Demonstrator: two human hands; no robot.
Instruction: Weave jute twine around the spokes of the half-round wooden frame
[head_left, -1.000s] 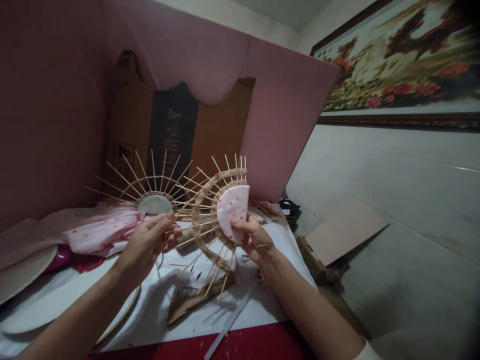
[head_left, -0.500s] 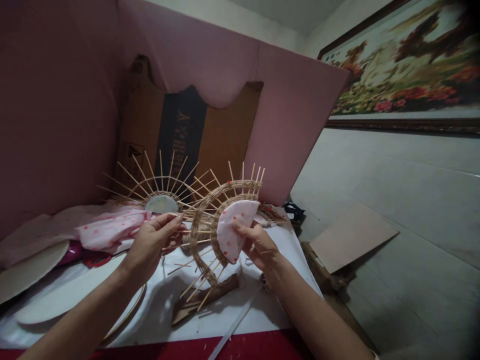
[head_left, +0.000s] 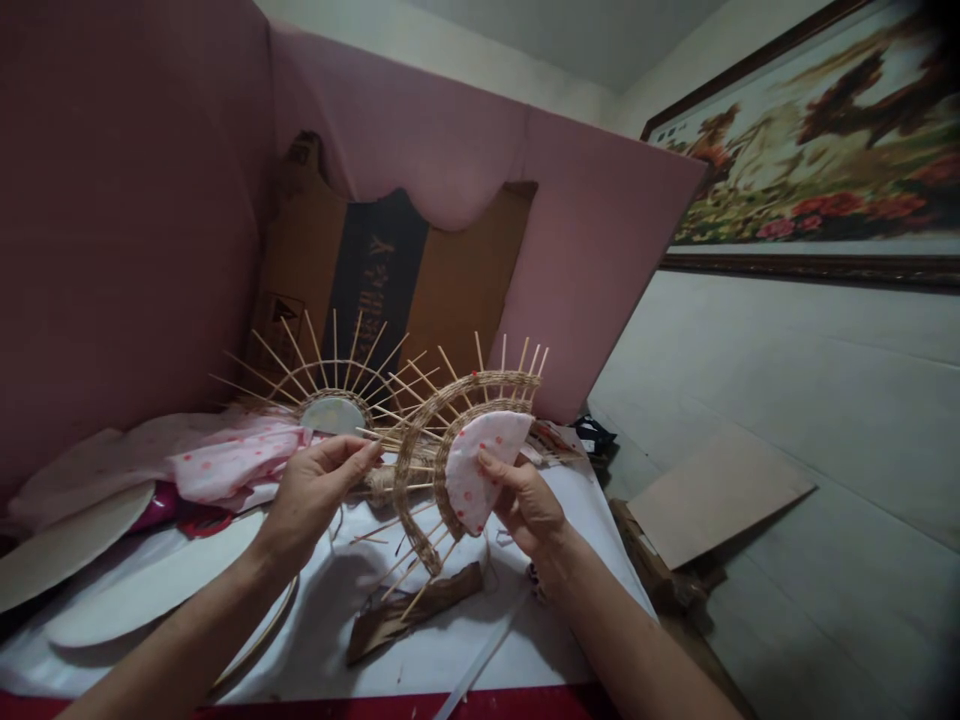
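Observation:
My right hand (head_left: 525,497) grips a half-round woven piece by its centre panel (head_left: 480,465), thumb on the front and fingers behind. White fabric with red dots covers this panel. Two bands of twisted twine (head_left: 411,440) curve around it, and thin wooden sticks (head_left: 480,352) fan outward, with a small red spot on the outer band. On the left side, my left hand (head_left: 319,490) pinches at the end of one of the sticks, its fingertips pressed together. Behind stands a similar fan of sticks (head_left: 336,345) with a pale half-round centre (head_left: 334,414).
Dotted pink fabric (head_left: 232,460) lies at the left, near pale oval boards (head_left: 150,585). A torn cardboard strip (head_left: 416,612) and a ball of twine (head_left: 382,483) rest on the white-covered table (head_left: 322,650). A cardboard sheet (head_left: 274,260) leans against the pink panel (head_left: 600,230) behind.
The view has shifted slightly, so everything sits a little lower and to the right. My right hand keeps its grip on the woven piece; my left fingers stay pinched at its sticks.

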